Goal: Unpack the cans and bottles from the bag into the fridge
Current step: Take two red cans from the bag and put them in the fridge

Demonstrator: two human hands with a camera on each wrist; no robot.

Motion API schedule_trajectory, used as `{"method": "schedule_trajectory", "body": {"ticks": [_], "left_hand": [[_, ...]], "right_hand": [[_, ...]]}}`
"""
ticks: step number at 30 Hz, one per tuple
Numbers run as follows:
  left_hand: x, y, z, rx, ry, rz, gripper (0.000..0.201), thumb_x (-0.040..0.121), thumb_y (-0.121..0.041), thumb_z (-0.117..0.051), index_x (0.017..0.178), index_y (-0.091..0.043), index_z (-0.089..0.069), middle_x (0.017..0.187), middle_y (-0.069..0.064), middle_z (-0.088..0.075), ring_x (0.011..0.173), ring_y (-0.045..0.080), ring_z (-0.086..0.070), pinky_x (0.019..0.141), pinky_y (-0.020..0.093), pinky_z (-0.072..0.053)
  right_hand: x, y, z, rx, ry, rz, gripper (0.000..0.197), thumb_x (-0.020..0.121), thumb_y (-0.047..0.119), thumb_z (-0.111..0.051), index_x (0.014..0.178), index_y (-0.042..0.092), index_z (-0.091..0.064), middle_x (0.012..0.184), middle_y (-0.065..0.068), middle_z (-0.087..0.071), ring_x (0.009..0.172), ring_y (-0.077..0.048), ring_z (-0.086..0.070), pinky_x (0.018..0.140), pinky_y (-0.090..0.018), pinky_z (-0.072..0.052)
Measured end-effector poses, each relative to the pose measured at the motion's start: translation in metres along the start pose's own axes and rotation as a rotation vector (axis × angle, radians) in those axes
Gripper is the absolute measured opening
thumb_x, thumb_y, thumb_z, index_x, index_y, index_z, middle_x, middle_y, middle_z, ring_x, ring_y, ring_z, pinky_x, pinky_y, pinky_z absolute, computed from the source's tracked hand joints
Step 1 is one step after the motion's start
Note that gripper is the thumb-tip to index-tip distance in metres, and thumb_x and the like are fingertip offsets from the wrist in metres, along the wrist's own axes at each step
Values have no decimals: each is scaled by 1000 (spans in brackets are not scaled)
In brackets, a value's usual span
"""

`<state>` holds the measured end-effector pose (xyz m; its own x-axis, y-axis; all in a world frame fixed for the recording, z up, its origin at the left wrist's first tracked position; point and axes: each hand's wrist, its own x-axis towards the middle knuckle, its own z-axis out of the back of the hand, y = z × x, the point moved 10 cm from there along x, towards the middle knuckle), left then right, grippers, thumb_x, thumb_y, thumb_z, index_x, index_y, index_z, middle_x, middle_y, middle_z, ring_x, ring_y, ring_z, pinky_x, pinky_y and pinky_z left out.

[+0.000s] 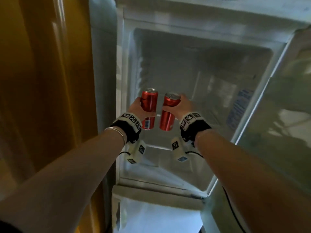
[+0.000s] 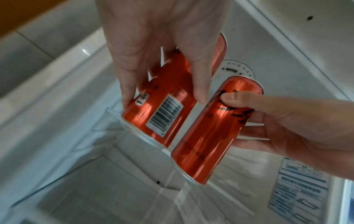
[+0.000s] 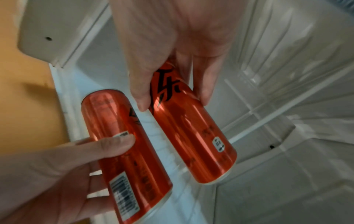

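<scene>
Two tall red cans held side by side, close but not touching, inside the open upper compartment of a white fridge (image 1: 193, 52).

Left hand (image 1: 137, 107): fingers curled round the left can (image 1: 149, 108), thumb across its front, a barcode label showing low on the side. Same can in the left wrist view (image 2: 162, 109), gripped from above by thumb and fingers (image 2: 199, 84). Upright, tilted slightly.

Right hand (image 1: 182, 105): fingers wrapped round the upper part of the right can (image 1: 168, 113), black lettering showing on the side in the right wrist view (image 3: 193, 125). Top leaning a little away from the left can.

Both cans off any shelf, in the air in front of the back wall, bottoms above the shelf edge (image 2: 145, 139). A numbered dial (image 2: 239, 69) on the inner wall just behind the right can. A printed sticker (image 1: 239, 110) on the right inner wall. A yellow-brown wooden panel (image 1: 42, 81) left of the fridge. A marker band with a small camera on each wrist, a thin bracelet (image 1: 117, 132) on the left forearm.
</scene>
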<state>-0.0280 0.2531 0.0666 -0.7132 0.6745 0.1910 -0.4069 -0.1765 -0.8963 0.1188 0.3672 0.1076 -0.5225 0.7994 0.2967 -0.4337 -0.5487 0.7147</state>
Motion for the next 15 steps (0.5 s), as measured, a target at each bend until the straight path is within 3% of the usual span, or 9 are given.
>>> {"method": "schedule_trajectory", "body": {"ticks": [5,9,15], "left_hand": [[70,-16,-16,-9,67,-32,76,66,-12,-82,129,-13,-40,129,7,-56,121,26,-53,106,43,-39],[120,-20,-30,4,123,-21,75,67,-7,-80,130,-12,-39,129,7,-56,120,27,-53,102,42,-38],[169,-8,-53,25,116,0,74,65,-1,-80,126,-6,-41,128,12,-54,121,29,-51,104,43,-38]], "right_hand": [[56,4,5,-6,-58,-23,63,70,30,-81,122,16,-48,117,-1,-62,107,-19,-60,86,-26,-43],[100,-6,-3,-64,-78,-92,66,70,32,-81,125,15,-48,120,-3,-62,111,-22,-60,92,-34,-47],[150,-29,-27,6,-10,-145,63,68,28,-82,120,17,-47,105,3,-60,93,-16,-59,77,-28,-44]]}}
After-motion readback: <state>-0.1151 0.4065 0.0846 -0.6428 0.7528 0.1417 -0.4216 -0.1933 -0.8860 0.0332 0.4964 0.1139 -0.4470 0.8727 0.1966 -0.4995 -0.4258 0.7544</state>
